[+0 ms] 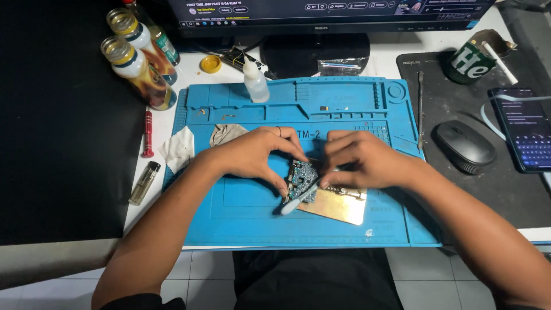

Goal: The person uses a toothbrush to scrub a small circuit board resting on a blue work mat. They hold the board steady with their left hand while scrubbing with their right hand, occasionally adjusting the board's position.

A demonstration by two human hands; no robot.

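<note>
A small blue-green circuit board [302,178] lies on a brass-coloured plate [338,206] in the middle of a blue work mat [247,218]. My left hand [255,154] pinches the board's left edge with thumb and fingers. My right hand [359,163] grips a white brush-like tool [295,201] whose handle end sticks out to the lower left across the board.
Two capped bottles [135,63] and a white squeeze bottle [255,80] stand at the mat's back. A red screwdriver [148,133], cloths [179,148], a black mouse [464,144], a phone [525,129], a green can [470,60] and a monitor base [313,54] surround it.
</note>
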